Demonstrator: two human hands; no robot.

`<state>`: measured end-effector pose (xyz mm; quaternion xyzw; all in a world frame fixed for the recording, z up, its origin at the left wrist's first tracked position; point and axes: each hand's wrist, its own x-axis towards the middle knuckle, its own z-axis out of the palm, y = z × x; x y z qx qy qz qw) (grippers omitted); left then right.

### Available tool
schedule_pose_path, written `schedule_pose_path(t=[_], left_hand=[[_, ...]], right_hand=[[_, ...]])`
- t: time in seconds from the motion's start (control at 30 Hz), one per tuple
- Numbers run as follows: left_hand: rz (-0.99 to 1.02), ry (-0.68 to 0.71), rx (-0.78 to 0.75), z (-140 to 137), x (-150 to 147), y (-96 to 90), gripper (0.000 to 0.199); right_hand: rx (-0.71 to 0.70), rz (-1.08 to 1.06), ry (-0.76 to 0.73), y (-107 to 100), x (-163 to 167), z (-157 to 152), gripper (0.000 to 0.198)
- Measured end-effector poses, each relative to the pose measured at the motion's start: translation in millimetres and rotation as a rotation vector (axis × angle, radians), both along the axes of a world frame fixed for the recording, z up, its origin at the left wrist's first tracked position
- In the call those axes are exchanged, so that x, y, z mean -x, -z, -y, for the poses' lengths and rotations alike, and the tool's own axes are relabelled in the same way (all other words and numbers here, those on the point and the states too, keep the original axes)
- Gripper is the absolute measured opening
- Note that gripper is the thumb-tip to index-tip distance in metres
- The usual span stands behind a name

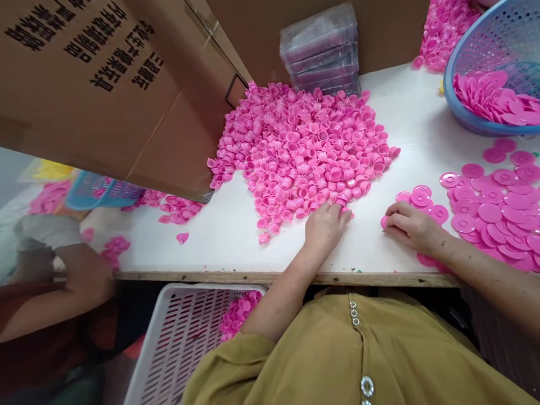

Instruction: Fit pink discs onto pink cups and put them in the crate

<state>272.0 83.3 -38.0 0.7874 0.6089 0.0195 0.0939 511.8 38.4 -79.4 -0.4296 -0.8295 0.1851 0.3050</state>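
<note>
- White table (236,236): work surface carrying all the pink parts.
- Cardboard box (105,84): overhangs the table's far left.
- Pile of pink caps (304,152): centre of table, just beyond the left hand.
- Blue basket (459,107): far right, holding pink discs.
- Flat pink discs (493,214): spread beside the right hand.
- Left hand (324,228): palm down, fingertips curled onto caps at the pile's near edge.
- Right hand (411,228): fingers clenched round one pink part (384,222).

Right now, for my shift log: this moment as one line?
left hand: on edge of small pink plastic caps heap | right hand: pinching pink piece | flat pink plastic discs: beside right hand
</note>
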Motion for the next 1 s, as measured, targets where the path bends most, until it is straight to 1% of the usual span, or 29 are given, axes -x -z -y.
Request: schedule_pose_path(t=[0.1, 0.23, 0.33, 0.4, 0.5, 0.57, 0.63, 0.67, 0.73, 0.8, 0.87, 0.93, 1.0], left_hand=[[-0.018, 0.01, 0.028, -4, -8, -1.6, 0.031], [0.084, 0.155, 0.074, 1, -2, 0.6, 0.017], [0.198, 0.238, 0.024, 11, 5, 10.2, 0.013], [0.253, 0.247, -0.008, 16, 8, 17.6, 0.018], [0.332, 0.232, -0.007, 19, 6, 25.1, 0.042], [0.393, 0.238, 0.013, 14, 0, 27.3, 0.053], [0.445, 0.283, 0.023, 6, -10, 28.4, 0.054], [0.464, 0.321, 0.021, 0, -15, 28.7, 0.05], [0.483, 0.407, 0.013, -9, -24, 29.3, 0.038], [0.473, 0.47, 0.021, -15, -28, 29.8, 0.024], [0.455, 0.482, 0.043, -15, -27, 30.3, 0.016], [0.452, 0.462, 0.06, -10, -21, 31.2, 0.015], [0.47, 0.436, 0.058, -2, -15, 32.7, 0.015]], right_hand=[[-0.026, -0.013, 0.059, 2, 0, 0, 0.011], [-0.048, -0.035, 0.1, 4, 0, -1, 0.015], [-0.042, -0.018, 0.1, 4, -1, -1, 0.013], [-0.04, 0.03, 0.108, 3, -2, -1, 0.013], [-0.037, 0.117, 0.115, 2, -4, 0, 0.015], [-0.033, 0.143, 0.114, 2, -5, -1, 0.016], [-0.028, 0.155, 0.11, 1, -6, -2, 0.017], [-0.022, 0.158, 0.106, 0, -6, -2, 0.017], [-0.002, 0.156, 0.103, -2, -6, -3, 0.017], [0.034, 0.138, 0.112, -5, -6, -3, 0.017], [0.101, 0.104, 0.15, -9, -4, -4, 0.014], [0.219, 0.053, 0.217, -15, -1, -4, 0.011], [0.385, -0.018, 0.27, -22, 4, -4, 0.01]])
